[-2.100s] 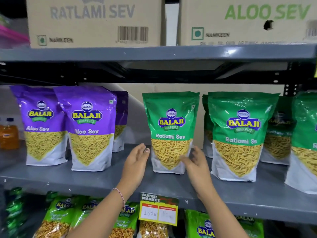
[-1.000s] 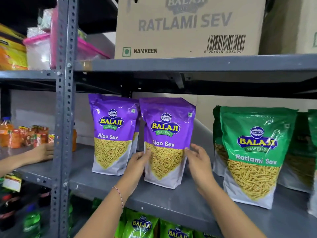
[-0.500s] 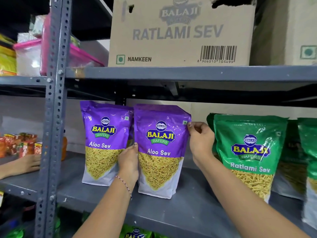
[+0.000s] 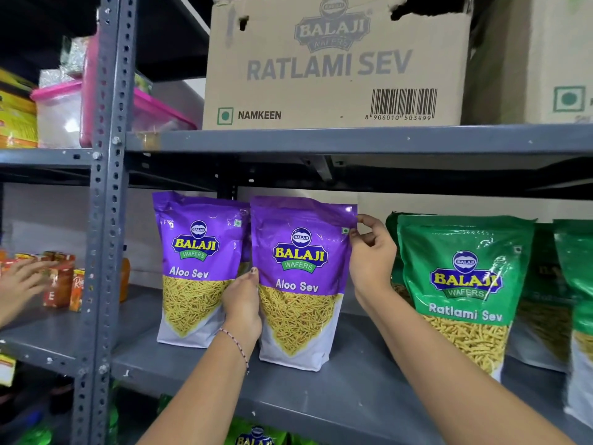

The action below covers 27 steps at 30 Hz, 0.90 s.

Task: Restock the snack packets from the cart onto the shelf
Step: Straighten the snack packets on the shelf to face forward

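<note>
Two purple Aloo Sev packets stand upright on the grey shelf (image 4: 321,403). My left hand (image 4: 243,303) grips the left edge of the right-hand purple packet (image 4: 301,284) at mid height. My right hand (image 4: 370,255) pinches that packet's top right corner between thumb and fingers. The other purple packet (image 4: 195,264) stands just to its left, with a third one partly hidden behind. Green Ratlami Sev packets (image 4: 465,284) stand to the right. No cart is in view.
A grey slotted upright post (image 4: 104,220) bounds the shelf bay on the left. Another person's hand (image 4: 19,281) reaches among small orange cartons (image 4: 61,284) in the left bay. Cardboard Ratlami Sev box (image 4: 333,65) sits on the upper shelf. More green packets show below.
My view swung left from the green packets to the purple ones. My right hand rose from the packet's lower side to its top corner; my left hand keeps the left edge.
</note>
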Motion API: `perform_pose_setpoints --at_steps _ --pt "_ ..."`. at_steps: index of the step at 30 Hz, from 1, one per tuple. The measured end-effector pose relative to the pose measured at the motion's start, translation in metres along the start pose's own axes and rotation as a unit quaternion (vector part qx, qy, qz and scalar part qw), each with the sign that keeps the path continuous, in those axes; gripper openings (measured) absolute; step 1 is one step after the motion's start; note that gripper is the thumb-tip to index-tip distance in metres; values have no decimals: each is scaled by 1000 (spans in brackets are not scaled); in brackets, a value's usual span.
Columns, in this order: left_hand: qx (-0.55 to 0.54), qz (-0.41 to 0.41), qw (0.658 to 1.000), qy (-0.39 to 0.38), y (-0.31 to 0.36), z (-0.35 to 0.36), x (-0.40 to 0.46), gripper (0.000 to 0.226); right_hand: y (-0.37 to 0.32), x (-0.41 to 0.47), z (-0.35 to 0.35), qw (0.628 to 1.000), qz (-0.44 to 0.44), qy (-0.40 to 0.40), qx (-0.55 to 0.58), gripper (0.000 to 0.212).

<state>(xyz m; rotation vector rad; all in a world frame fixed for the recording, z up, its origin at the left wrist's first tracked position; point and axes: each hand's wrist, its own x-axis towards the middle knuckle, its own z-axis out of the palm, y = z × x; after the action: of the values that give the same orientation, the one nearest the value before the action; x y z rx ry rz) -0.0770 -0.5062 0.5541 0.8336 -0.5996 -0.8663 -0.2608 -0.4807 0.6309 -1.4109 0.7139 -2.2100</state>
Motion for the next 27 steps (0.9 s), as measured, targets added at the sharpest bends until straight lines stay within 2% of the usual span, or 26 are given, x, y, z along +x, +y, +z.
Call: perform_pose_setpoints --at_steps 5,12,16,18,20,22,23,25,27 --pt "-10 -12 1000 0 0 -2 1 14 -1 3 -2 1000 13 -28 4 26" --pt "2 -11 1000 2 0 -3 -3 11 -16 16 -6 996 -18 -71 -42 15" --pt "7 -8 1000 5 2 -2 -9 12 -16 24 -9 995 -24 -77 -67 23" --pt "7 -2 1000 4 -1 -3 -6 14 -15 23 -9 994 2 -88 -59 17" --pt "11 2 1000 -11 -4 -4 -9 16 -13 17 -11 994 37 -100 -37 29" --pt "17 1 999 -28 -15 -9 -6 14 -8 1 -16 988 70 -133 -30 28" --pt "26 -8 999 -42 -23 -13 -5 21 -1 -10 -21 983 98 -153 -27 29" --pt "41 -15 997 -63 -55 -28 18 37 13 -33 -31 968 166 -187 -11 39" --pt "79 -20 994 -77 -67 -37 14 42 30 -54 -44 948 221 -227 -26 54"
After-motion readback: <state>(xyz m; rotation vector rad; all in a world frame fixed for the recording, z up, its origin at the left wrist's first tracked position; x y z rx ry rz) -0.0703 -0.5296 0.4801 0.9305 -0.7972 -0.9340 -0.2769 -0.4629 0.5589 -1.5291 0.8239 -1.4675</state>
